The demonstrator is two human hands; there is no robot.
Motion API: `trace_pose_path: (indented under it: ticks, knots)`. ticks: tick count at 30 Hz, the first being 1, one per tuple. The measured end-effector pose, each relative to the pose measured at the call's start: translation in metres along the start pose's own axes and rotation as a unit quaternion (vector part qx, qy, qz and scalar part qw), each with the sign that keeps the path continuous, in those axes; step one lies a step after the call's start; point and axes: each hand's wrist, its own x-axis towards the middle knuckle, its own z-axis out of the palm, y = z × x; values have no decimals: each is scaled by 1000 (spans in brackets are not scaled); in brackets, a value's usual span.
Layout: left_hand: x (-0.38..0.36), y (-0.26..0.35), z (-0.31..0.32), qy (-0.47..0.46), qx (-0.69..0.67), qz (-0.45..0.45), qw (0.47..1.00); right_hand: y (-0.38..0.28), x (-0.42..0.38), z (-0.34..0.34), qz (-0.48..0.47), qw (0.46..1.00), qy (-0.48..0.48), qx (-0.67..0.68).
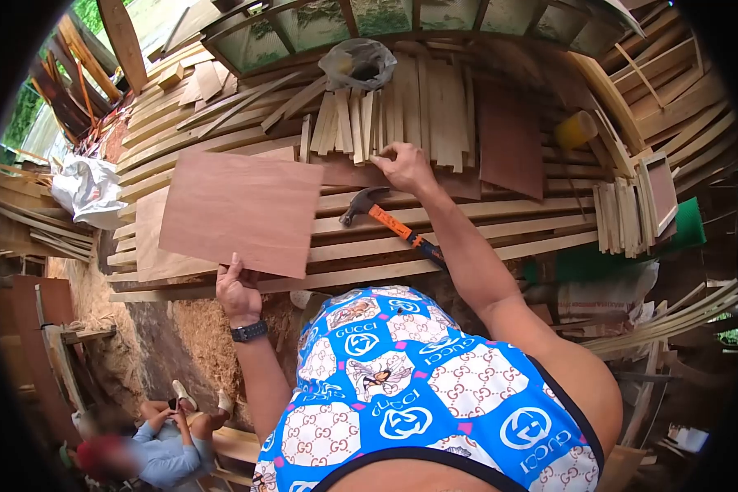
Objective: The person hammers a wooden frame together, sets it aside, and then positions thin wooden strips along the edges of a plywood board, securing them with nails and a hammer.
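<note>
Long wood planks (541,227), laid in rows with gaps between. At the far side, a big frame (385,18) with many glass panes. Low on the left, behind the left arm, a person (168,455) in a blue top, sitting down. Over the left part of the planks, a thin brown sheet (242,215), flat and almost square, with a paler sheet (152,246) peeking out under it. To the right, a dark red-brown board (512,143). Just beside that board, a big bunch of short sticks (426,115), packed close together. In front of the sticks, a hammer (394,223) with an orange and black handle, lying on the planks near the right arm. At the top of the sticks, a clear plastic bag (357,64). Right hand (408,170) at the low ends of the sticks, finger and thumb close together; cannot tell if pinching one. Left hand (238,293) clamped on the bottom edge of the brown sheet, thumb on top. On that wrist, a black watch (248,331).
</note>
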Motion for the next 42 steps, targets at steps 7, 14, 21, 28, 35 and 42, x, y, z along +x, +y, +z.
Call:
trace_pose_path:
  ticks: [7, 14, 21, 28, 35, 42]
  knots:
    - [41, -7, -56, 119, -61, 16, 991, -12, -13, 29, 251, 914, -201, 249]
    - [58, 0, -55, 164, 227, -50, 959, -22, -24, 54, 196, 868, -233, 392]
    - [18, 3, -51, 157, 356, -3, 921, -46, 1, 59, 61, 962, -216, 156]
    - [-29, -23, -72, 124, 294, 13, 948, -24, 28, 88, -102, 981, -140, -84]
    - [-68, -34, -82, 135, 253, 11, 958, -25, 42, 109, -79, 982, -125, -116]
    - [-95, -45, -99, 149, 237, 27, 960, -2, 45, 15, -95, 990, 95, 36]
